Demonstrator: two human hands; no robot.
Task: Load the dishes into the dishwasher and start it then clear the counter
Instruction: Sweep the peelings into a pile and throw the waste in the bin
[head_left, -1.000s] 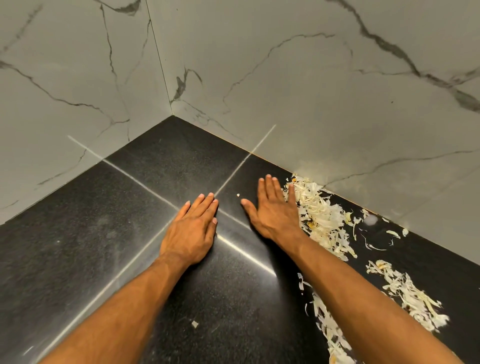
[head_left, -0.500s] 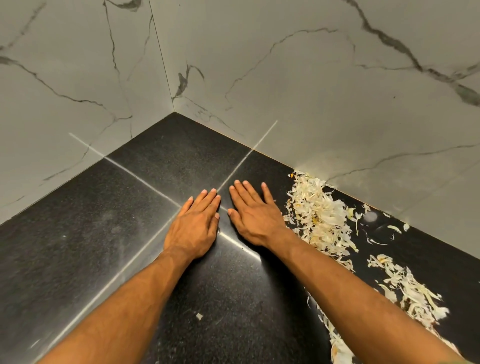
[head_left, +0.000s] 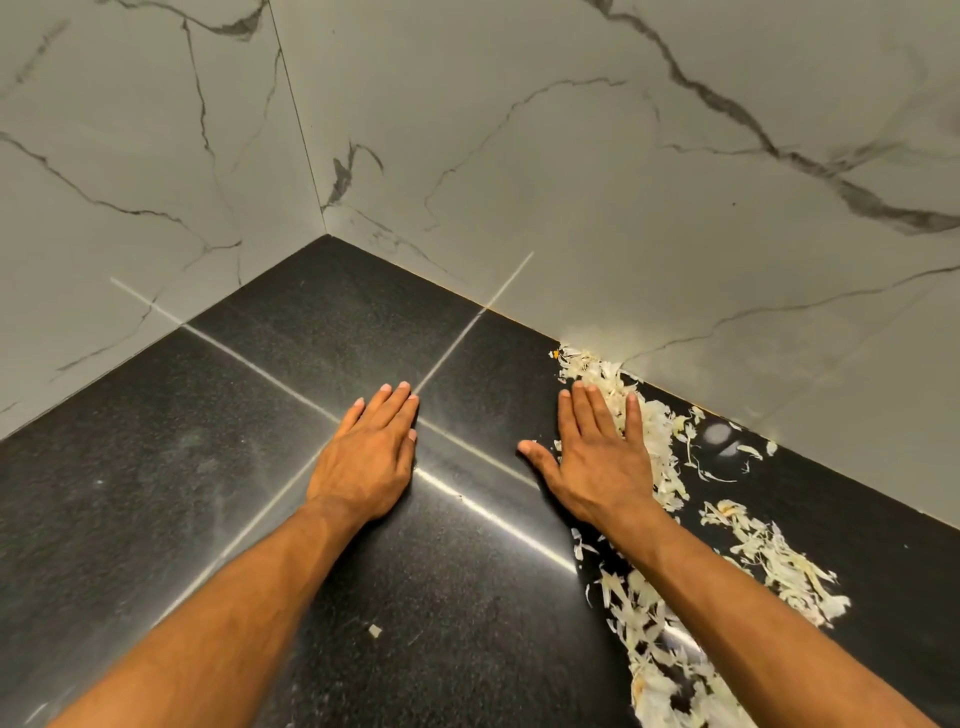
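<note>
Resting flat, fingers straight, both hands lie on the speckled black granite counter, gripping nothing. Left hand is closed-fingered at the pale seam lines. Right hand is splayed, its fingers touching thin, papery whitish peel scraps heaped against the grey-veined marble wall. Half a second ago the hands nearly touched; the right has since shifted rightward into the scraps.

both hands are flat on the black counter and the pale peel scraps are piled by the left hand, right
Not quite. Both hands do lie flat on the black counter, but the pale peel scraps lie by the right hand, not the left hand, as the head view shows.
</note>
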